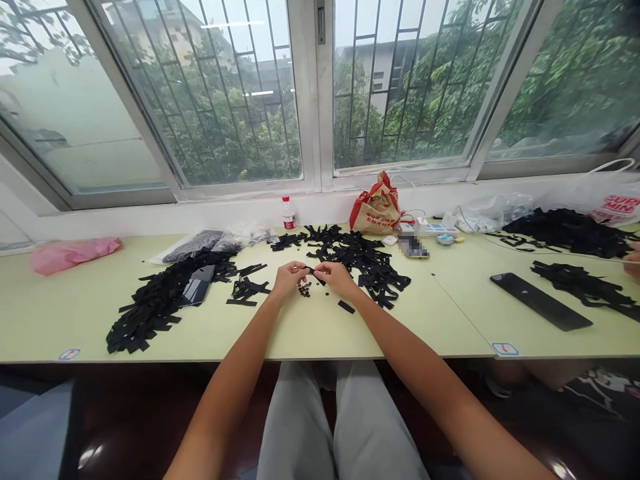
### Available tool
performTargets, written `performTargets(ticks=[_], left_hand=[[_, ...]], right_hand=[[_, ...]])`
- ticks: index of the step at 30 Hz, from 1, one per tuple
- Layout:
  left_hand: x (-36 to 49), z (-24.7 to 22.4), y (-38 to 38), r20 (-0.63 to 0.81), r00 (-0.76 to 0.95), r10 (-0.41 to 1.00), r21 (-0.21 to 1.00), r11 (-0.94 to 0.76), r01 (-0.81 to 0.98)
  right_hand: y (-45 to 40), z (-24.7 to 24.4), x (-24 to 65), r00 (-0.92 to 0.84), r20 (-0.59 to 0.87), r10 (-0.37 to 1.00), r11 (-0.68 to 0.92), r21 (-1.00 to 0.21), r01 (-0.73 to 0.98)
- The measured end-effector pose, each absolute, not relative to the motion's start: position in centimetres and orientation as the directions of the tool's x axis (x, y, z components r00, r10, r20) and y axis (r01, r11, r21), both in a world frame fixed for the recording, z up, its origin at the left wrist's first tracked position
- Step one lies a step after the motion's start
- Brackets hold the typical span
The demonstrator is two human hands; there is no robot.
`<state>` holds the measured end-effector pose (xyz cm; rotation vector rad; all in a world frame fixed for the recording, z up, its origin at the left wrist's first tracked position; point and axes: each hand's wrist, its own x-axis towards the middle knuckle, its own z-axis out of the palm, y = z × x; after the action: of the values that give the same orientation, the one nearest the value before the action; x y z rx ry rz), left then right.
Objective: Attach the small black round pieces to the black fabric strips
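Between my left hand (289, 279) and my right hand (336, 277), a short black fabric strip (315, 273) is pinched by the fingers of both. The two hands nearly meet, a little above the table. Just below them lie several small round black pieces (304, 291), too small to name surely. One loose black strip (346, 307) rests flat below my right hand. A heap of black strips (375, 260) spreads behind and to the right of my hands. Left of my left hand is a small pile of strips (247, 288).
A long heap of black strips (155, 293) lies left, with a dark flat packet (199, 285) on it. Behind stand a red-capped bottle (289, 215) and a paper bag (376, 208). A black flat device (540, 301) lies right; another person's hand (633, 262) shows at the right edge.
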<state>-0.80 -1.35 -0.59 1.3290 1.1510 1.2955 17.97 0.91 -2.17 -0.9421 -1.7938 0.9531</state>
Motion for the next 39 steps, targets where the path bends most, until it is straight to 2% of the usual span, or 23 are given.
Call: performTargets(ticks=[9, 13, 18, 21, 27, 34, 39], left_hand=[[-0.9, -0.3, -1.5, 0.137, -0.009, 0.991, 0.989, -0.136, 0.059], [-1.0, -0.3, -1.7, 0.142, 0.024, 0.990, 0.983, -0.144, 0.113], [-1.0, -0.2, -1.7, 0.164, 0.124, 0.979, 0.966, -0.184, 0.181], [-0.9, -0.2, -1.7, 0.152, 0.186, 0.971, 0.972, -0.181, 0.150], [-1.0, 0.0, -2.0, 0.103, 0.251, 0.962, 0.992, -0.119, 0.050], [0.4, 0.5, -3.0, 0.163, 0.299, 0.940, 0.936, -0.244, 0.255], [0.5, -0.5, -2.9, 0.368, 0.209, 0.906, 0.720, -0.420, 0.553]], right_hand=[[0.0, -1.0, 18.1, -0.414, 0.240, 0.878, 0.263, -0.965, -0.002], [-0.6, -0.5, 18.2, -0.447, 0.221, 0.867, 0.236, -0.972, -0.022], [-0.4, -0.6, 18.2, -0.385, 0.243, 0.890, 0.247, -0.968, -0.042], [-0.1, -0.7, 18.1, -0.363, 0.254, 0.896, 0.231, -0.967, -0.106], [0.0, -0.7, 17.9, -0.449, 0.246, 0.859, 0.163, -0.963, -0.217], [0.6, -1.3, 18.1, -0.345, 0.222, 0.912, 0.145, -0.961, -0.235], [1.4, -1.8, 18.3, -0.203, 0.158, 0.966, 0.113, -0.969, -0.219]])
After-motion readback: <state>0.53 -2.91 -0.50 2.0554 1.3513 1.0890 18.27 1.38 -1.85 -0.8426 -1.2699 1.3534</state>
